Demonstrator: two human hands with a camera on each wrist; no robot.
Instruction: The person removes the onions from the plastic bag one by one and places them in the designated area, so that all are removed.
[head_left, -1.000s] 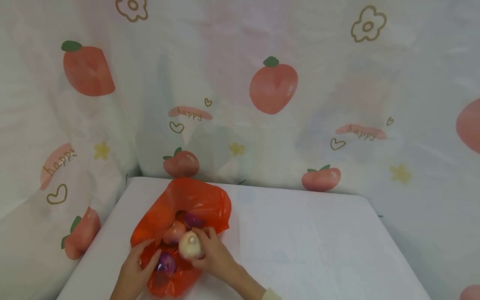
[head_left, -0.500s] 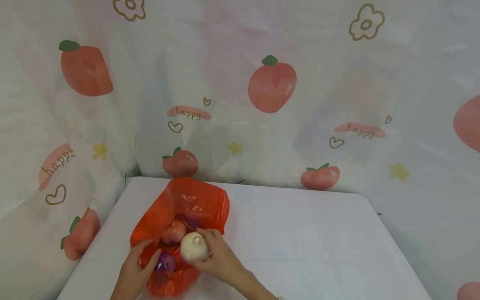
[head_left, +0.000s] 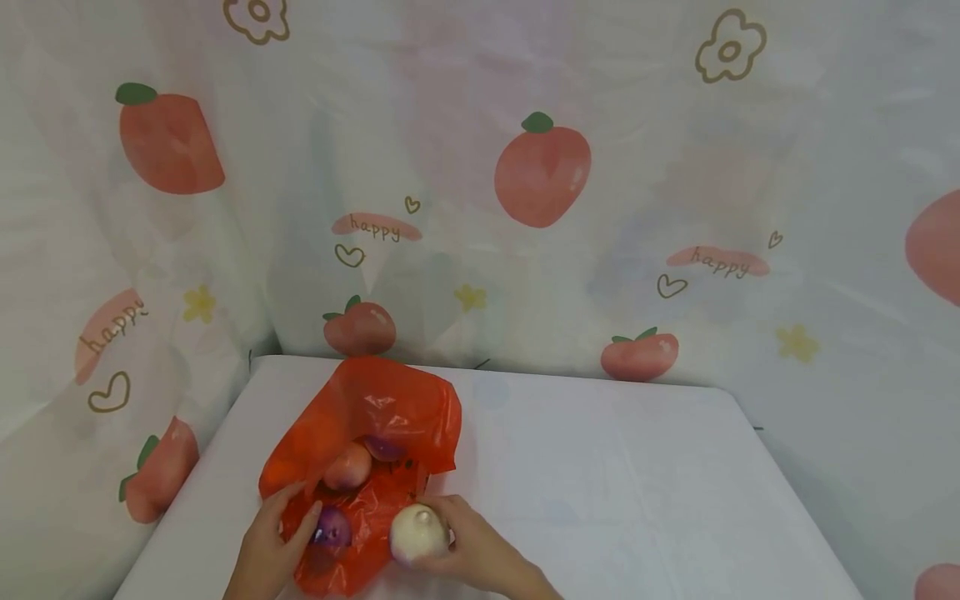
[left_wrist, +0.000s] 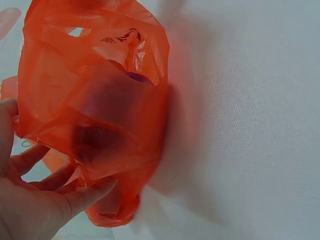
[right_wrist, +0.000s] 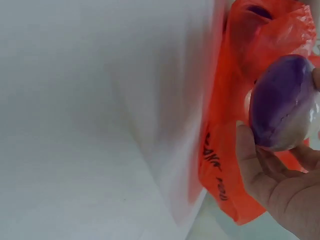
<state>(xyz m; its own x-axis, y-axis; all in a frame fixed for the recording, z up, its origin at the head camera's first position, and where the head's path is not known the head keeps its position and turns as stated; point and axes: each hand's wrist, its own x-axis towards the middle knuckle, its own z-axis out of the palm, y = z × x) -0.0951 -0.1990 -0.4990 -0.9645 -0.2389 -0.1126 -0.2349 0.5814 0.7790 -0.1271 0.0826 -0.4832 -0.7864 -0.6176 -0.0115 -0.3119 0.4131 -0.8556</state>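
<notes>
My right hand (head_left: 480,542) grips a round white-and-purple vegetable (head_left: 417,533), turnip-like with a small nub on top, at the near right edge of an open red plastic bag (head_left: 405,400). In the right wrist view its purple side faces the camera, the thumb and fingers curled about it. My left hand (head_left: 266,537) holds the bag's left rim between thumb and fingers. Inside the bag lie a purple round piece (head_left: 333,527) beside the left thumb, a pinkish-orange round piece (head_left: 348,467), and a purple piece (head_left: 384,448) partly hidden by the plastic.
The bag lies on the left part of a white-covered table (head_left: 615,467). Behind and to the left, a white curtain (head_left: 450,100) printed with peaches and the word "happy" rises at the table's edges. Black lettering shows on the bag's side.
The right hand has carried the white-and-purple vegetable from over the middle of the bag towards the near right, uncovering the bag's inside. The left hand stays at the rim.
</notes>
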